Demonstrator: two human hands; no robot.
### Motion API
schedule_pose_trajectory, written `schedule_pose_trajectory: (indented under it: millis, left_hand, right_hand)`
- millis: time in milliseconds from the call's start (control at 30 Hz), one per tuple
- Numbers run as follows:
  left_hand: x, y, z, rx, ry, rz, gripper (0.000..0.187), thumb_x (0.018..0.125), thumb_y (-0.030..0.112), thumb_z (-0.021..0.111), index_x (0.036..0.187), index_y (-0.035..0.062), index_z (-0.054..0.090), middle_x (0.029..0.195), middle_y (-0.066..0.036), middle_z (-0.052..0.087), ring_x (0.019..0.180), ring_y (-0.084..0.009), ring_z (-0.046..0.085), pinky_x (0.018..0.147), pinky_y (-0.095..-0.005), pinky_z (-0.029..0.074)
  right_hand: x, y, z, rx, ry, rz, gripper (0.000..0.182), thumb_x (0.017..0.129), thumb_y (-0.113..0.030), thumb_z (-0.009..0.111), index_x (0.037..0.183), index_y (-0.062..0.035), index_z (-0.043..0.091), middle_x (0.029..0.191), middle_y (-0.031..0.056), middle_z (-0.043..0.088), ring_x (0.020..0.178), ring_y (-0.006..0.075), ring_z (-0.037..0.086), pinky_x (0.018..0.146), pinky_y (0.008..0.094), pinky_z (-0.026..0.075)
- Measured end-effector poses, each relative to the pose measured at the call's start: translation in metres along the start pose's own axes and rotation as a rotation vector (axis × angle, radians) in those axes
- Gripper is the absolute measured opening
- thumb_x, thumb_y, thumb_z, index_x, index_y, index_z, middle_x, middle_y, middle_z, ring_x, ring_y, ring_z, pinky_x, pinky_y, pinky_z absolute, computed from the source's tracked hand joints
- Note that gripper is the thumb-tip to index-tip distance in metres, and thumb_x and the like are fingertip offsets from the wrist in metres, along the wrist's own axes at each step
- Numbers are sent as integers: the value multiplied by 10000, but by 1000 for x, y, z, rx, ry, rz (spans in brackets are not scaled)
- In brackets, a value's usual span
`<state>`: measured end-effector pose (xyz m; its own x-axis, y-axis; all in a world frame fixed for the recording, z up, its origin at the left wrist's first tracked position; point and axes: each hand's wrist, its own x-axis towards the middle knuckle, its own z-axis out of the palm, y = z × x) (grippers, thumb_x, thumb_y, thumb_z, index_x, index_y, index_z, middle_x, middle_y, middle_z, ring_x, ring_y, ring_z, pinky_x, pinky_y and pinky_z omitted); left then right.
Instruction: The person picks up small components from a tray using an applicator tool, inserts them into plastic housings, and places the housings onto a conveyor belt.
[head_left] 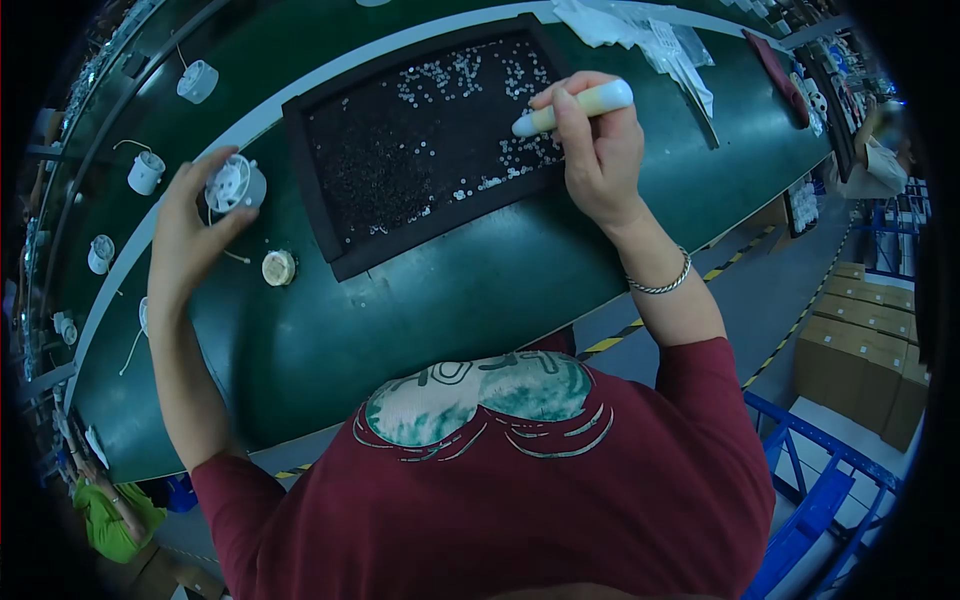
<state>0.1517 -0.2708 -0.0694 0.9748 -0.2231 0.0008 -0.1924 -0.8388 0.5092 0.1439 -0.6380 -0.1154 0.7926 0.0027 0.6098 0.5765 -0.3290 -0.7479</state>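
My left hand [190, 215] is closed around a white round plastic housing [237, 186], its open side with holes facing up. A thin white wire hangs below it. My right hand [606, 160] grips a thick, pale yellow pen-like tool [575, 108] with whitish rounded ends, its narrower end pointing down left over the tray. Beneath that end lies the black tray [450, 205], holding many small whitish rings [440, 78] and a heap of tiny black parts [380, 180]. A small cream-coloured round container [279, 267] stands between my left hand and the tray.
More white housings with wires [146, 173] sit along the left on the conveyor belt and green table [450, 290]. Clear plastic bags [655, 40] lie at the back right. Cardboard boxes [850, 350] and a blue metal frame [820, 510] stand right. Other people work at both sides.
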Motion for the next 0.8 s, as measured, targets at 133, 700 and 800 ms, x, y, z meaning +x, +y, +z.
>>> schedule_pose_trajectory:
  millis: [133, 700, 800]
  left_hand:
    - [-22, -12, 25, -224, 63, -98, 599, 656, 161, 748, 1216, 75, 552, 1044, -95, 535, 994, -225, 550, 866, -322, 430]
    - [-17, -15, 37, -299, 85, -69, 585, 675, 158, 754, 1216, 77, 548, 1074, -91, 525, 1041, -211, 542, 910, -321, 421]
    - [-14, -10, 41, -323, 85, -101, 585, 675, 159, 755, 1215, 76, 548, 1086, -91, 527, 1048, -212, 542, 915, -324, 418]
  right_hand:
    - [2, 1, -3, -24, 8, 27, 100, 910, -101, 559, 938, -13, 520, 776, 72, 649, 672, 119, 624, 595, 231, 491]
    - [0, 7, -8, -128, -84, -4, 138, 943, -130, 513, 976, 4, 508, 837, 77, 645, 713, 93, 583, 634, 209, 466]
    - [1, 10, -14, -124, -99, 7, 130, 939, -120, 518, 972, 5, 509, 834, 80, 642, 715, 93, 585, 633, 207, 466]
